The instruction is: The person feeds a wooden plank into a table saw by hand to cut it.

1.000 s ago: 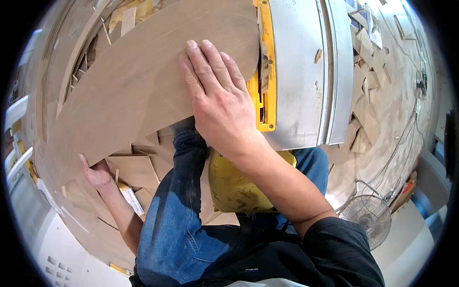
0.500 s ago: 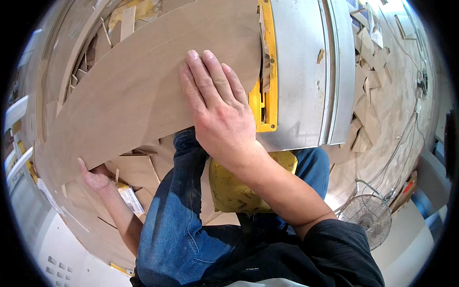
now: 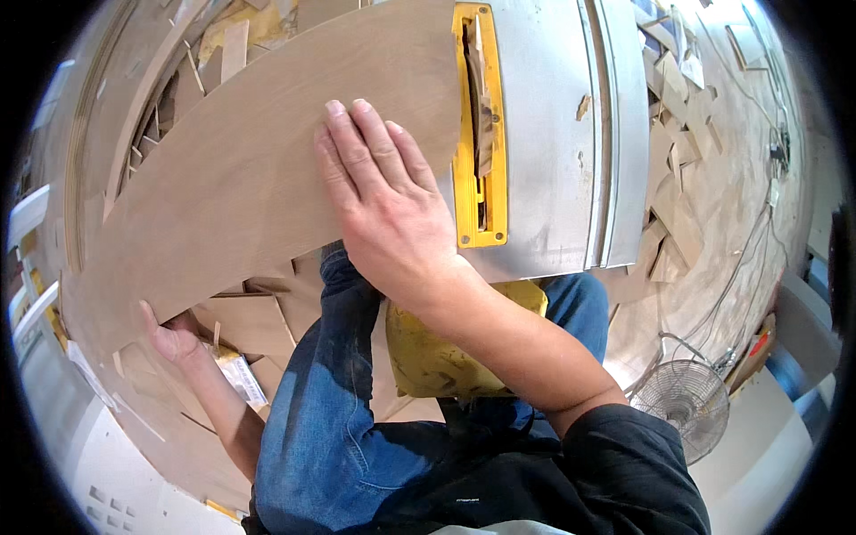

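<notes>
Board (image 3: 232,169) lies beneath the flattened right hand (image 3: 392,218).

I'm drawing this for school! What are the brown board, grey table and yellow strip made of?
Board: probably wood or plywood, smooth and matte, with faint grain streaks.
Table: looks like bare metal, from its silvery sheen.
Strip: painted metal or plastic, I can't tell; its yellow is bright and even.
</notes>
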The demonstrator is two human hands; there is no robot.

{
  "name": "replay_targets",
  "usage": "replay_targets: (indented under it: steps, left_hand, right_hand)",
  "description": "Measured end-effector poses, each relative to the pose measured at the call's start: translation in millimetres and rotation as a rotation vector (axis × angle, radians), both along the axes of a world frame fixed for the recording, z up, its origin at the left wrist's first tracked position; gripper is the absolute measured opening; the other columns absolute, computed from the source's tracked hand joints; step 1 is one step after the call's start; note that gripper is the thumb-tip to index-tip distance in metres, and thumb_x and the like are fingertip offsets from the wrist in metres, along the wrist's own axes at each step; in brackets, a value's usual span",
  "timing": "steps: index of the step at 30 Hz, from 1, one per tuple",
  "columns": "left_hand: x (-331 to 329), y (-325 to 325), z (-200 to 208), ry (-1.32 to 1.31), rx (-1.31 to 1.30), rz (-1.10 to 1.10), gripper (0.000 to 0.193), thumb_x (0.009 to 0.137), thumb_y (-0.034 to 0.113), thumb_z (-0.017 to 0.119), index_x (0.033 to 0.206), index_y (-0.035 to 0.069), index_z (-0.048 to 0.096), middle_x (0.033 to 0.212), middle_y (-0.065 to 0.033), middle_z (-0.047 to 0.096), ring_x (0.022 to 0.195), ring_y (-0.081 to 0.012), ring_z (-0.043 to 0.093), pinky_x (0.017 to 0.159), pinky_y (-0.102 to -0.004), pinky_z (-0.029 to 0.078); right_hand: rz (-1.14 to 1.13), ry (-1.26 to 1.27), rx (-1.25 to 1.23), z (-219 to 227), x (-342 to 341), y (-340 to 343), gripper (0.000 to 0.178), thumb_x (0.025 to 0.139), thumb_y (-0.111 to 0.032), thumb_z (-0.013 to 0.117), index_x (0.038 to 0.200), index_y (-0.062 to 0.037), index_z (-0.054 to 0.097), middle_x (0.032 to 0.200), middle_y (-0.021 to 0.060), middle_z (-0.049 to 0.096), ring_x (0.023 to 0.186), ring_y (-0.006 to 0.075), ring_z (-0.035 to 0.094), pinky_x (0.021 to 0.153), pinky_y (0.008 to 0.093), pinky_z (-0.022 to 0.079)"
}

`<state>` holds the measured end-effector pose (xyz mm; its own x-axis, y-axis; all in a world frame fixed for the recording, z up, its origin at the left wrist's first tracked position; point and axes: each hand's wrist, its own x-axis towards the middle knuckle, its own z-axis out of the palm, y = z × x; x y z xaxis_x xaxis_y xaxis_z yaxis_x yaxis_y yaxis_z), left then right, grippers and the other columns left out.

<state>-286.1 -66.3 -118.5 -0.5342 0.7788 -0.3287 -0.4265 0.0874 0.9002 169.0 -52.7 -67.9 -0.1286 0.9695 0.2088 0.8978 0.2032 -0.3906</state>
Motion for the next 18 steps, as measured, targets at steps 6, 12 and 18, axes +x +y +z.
replay_targets:
  steps: [6, 12, 18]
  left_hand:
    - [-10, 17, -1, -0.116, 0.003, 0.053, 0.059, 0.101, 0.025, 0.066, 0.149, -0.001, 0.045, 0.151, -0.0145, 0.051, 0.137, -0.0337, 0.049, 0.118, -0.0523, 0.039]
    - [10, 20, 0, -0.063, 0.002, 0.029, 0.061, 0.099, 0.025, 0.070, 0.149, 0.000, 0.046, 0.149, -0.0143, 0.053, 0.136, -0.0331, 0.049, 0.118, -0.0527, 0.039]
    - [1, 27, -22, -0.235, 0.047, 0.053, 0.053, 0.097, 0.014, 0.072, 0.143, 0.000, 0.051, 0.145, -0.0132, 0.057, 0.133, -0.0315, 0.053, 0.116, -0.0495, 0.043]
  right_hand:
    - [0.027, -0.039, -0.003, -3, -3, 1, 0.058, 0.091, -0.011, 0.054, 0.148, 0.0011, 0.051, 0.162, 0.0178, 0.040, 0.153, 0.0319, 0.034, 0.126, 0.0447, 0.024]
    - [0.047, -0.037, 0.066, -4, 2, 25, 0.058, 0.093, -0.012, 0.053, 0.149, 0.0034, 0.048, 0.160, 0.0205, 0.040, 0.151, 0.0348, 0.035, 0.126, 0.0458, 0.024]
    - [0.042, -0.107, 0.076, -8, 12, 36, 0.059, 0.096, -0.015, 0.052, 0.149, 0.0079, 0.045, 0.159, 0.0236, 0.041, 0.151, 0.0370, 0.036, 0.126, 0.0464, 0.024]
